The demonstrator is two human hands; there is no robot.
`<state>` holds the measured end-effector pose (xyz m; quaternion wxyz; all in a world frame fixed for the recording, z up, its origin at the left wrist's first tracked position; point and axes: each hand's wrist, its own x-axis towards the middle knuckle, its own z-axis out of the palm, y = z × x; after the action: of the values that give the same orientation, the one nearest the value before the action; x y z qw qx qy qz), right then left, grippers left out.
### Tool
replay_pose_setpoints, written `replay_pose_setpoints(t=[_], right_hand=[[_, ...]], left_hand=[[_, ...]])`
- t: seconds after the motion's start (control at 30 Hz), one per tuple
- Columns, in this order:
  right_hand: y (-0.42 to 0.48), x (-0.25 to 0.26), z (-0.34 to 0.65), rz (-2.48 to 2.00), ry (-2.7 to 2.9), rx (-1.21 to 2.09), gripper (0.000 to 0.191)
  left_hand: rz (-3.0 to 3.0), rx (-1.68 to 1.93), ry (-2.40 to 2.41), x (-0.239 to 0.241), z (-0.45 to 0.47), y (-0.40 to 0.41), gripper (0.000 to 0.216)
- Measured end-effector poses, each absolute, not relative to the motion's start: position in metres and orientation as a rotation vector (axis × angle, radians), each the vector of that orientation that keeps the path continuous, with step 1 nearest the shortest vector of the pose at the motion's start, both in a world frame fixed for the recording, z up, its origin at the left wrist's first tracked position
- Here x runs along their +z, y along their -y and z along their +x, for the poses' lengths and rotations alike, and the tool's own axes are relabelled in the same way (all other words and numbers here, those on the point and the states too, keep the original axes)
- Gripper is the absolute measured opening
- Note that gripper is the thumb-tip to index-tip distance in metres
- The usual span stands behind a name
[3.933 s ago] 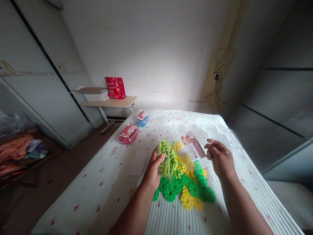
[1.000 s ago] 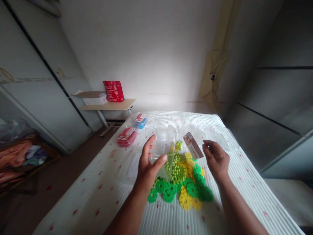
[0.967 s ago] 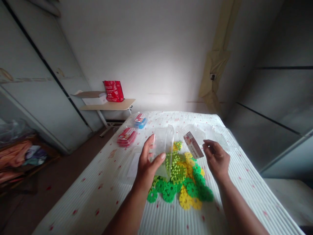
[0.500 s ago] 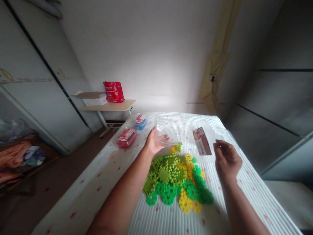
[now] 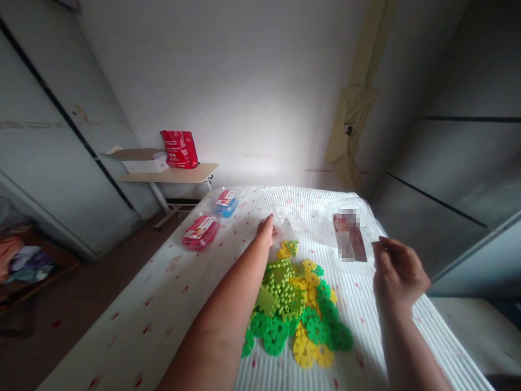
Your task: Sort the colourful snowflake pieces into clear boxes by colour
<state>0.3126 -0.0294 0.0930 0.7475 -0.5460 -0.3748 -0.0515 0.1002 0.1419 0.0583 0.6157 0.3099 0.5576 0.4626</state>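
Note:
My left hand [image 5: 267, 231] is closed on a clear plastic container [image 5: 290, 215] beyond the pile; its fingers are partly hidden and seen through the plastic. My right hand [image 5: 401, 271] pinches the edge of a clear plastic lid [image 5: 325, 220] with a dark label, whose middle is blurred out. Between my arms lies a pile of plastic building pieces: light green square ones [image 5: 280, 293], green notched discs [image 5: 277, 331] and yellow notched discs [image 5: 305, 347]. A few yellow and green pieces [image 5: 288, 248] lie at the pile's far end, close to my left hand.
To the left on the white ribbed cover [image 5: 163, 309] stand a clear box of red pieces [image 5: 199, 232] and one of blue pieces [image 5: 225, 202]. Behind, a small table [image 5: 191, 174] carries a red bag [image 5: 179, 149] and a white carton [image 5: 144, 163]. Grey cabinets flank both sides.
My right hand has moved right, and the labelled lid with it. My left hand has shifted right with the clear container, its fingers no longer spread. The view has turned slightly right.

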Motion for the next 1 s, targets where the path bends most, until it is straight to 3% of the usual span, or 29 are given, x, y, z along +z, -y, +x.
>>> replay_pose_setpoints(t=[0.47,1.0], right_hand=[[0.032,0.099,0.333,-1.181,0.689,-0.166,0.022],[0.032,0.095,0.335,-1.234,0.719,-0.142,0.027]], left_hand=[[1.359,0.706,-1.727,0.062,0.097,-0.141,0.043],[1.740,0.667,-1.847,0.062,0.132,-0.166,0.031]])
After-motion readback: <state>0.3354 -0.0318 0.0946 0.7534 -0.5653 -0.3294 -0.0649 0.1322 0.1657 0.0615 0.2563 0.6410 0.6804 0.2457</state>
